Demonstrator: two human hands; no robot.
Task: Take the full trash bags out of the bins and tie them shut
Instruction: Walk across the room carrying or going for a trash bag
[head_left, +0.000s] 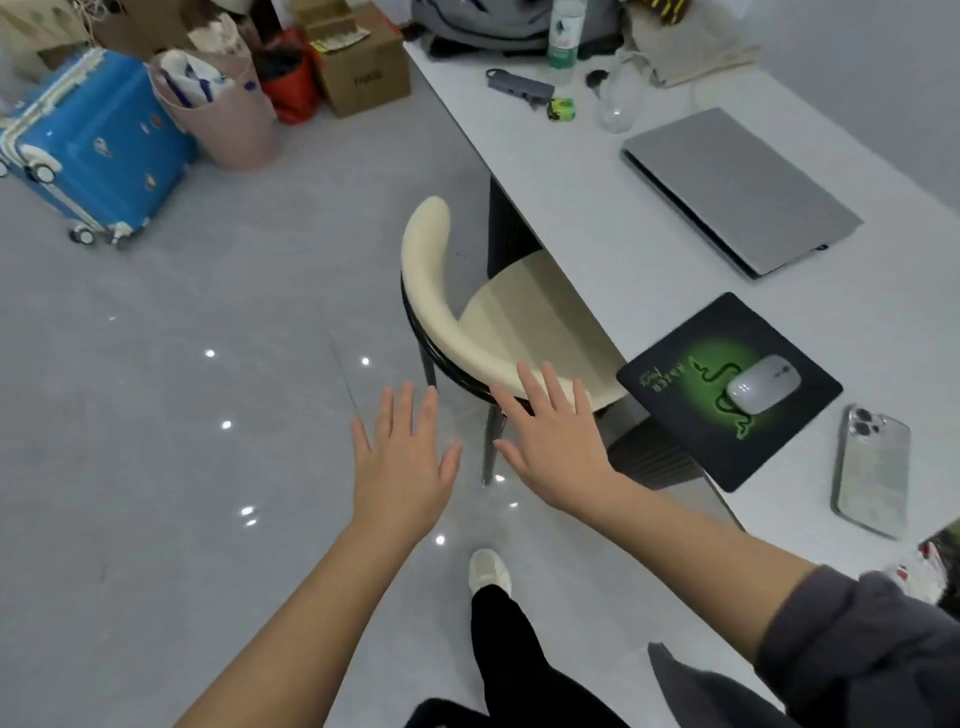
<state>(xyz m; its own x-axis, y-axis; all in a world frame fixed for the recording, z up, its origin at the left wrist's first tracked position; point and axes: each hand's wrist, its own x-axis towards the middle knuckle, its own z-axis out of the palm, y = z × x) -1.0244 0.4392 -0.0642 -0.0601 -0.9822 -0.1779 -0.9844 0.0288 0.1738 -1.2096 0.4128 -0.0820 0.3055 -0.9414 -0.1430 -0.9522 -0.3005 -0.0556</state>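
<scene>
A pink bin (234, 130) lined with a pink bag stands on the floor at the far left, stuffed with paper and white-and-blue rubbish. Right behind it is a smaller red bin (291, 91) with a dark liner. My left hand (402, 457) and my right hand (556, 441) are held out flat in front of me, palms down, fingers spread, holding nothing. Both hang over the floor near the chair, well short of the bins. The right hand's fingertips overlap the chair's edge in the view.
A cream chair (431, 270) is tucked under the white desk (597, 208) on the right. On the desk lie a shut laptop (737, 192), a mouse (763, 382) on a black pad, a phone (872, 470) and a bottle (566, 36). A blue suitcase (93, 145) and cardboard box (363, 73) flank the bins.
</scene>
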